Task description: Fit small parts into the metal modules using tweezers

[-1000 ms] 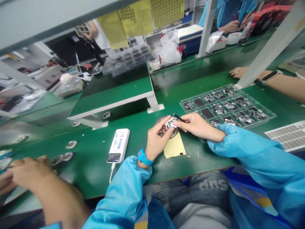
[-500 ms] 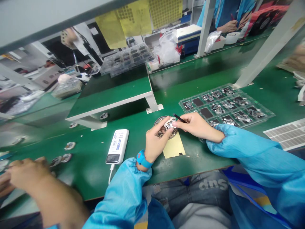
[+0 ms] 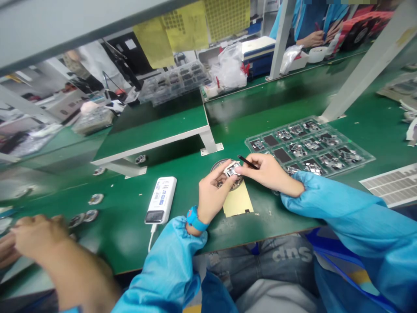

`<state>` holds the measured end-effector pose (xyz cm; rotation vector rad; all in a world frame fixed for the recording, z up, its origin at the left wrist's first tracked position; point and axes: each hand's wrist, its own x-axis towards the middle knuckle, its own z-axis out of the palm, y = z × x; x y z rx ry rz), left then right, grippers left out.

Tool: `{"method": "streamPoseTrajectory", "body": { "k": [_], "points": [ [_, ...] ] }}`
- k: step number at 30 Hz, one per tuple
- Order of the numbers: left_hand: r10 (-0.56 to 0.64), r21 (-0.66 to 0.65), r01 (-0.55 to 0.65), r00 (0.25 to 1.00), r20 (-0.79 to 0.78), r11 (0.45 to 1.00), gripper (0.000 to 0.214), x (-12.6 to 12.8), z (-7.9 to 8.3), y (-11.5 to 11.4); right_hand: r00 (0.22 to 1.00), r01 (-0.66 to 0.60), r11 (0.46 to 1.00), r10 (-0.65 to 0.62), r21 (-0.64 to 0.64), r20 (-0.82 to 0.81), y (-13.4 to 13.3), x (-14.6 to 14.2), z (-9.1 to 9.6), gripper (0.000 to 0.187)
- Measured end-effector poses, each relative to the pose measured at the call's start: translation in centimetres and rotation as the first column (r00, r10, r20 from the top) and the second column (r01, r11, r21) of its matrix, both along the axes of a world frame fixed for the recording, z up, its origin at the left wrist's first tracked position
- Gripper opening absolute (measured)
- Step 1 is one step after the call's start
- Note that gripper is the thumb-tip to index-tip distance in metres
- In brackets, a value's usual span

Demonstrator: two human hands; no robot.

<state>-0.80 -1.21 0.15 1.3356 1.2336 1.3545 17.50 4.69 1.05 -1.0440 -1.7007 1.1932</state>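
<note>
My left hand is closed, pinching a small silver-and-white electronic assembly between thumb and fingers. From the right, my right hand grips a slim black tool, probably tweezers, and its fingertips meet the assembly's right edge. The tool's working tip is hidden by my fingers. Under both hands lies a round dish of small parts, mostly covered by my left hand. A yellow sheet sticks out from beneath the dish toward me.
A clear compartment tray of similar assemblies lies to the right, near a label sheet. Left are a white power bank with a cable and several loose round parts. A co-worker's arm reaches in there. A low green shelf stands ahead.
Both hands keep nearly the same place and grip. The black tool's upper end has tilted very slightly. In the background at upper left, a person has shifted.
</note>
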Motion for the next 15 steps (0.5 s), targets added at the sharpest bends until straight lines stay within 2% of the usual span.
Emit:
{"method": "streamPoseTrajectory", "body": {
  "k": [4, 15],
  "points": [
    [-0.023, -0.039, 0.029, 0.992, 0.126, 0.999, 0.052, 0.17, 0.37, -0.11, 0.994, 0.001, 0.999, 0.004, 0.045, -0.108, -0.14, -0.15, -0.19, 0.036],
    [-0.06, -0.027, 0.067, 0.974, 0.218, 0.997, 0.056, 0.27, 0.77, -0.11, 0.978, -0.064, 0.996, 0.075, 0.063, -0.195, -0.48, -0.5, -0.56, 0.034]
  ]
}}
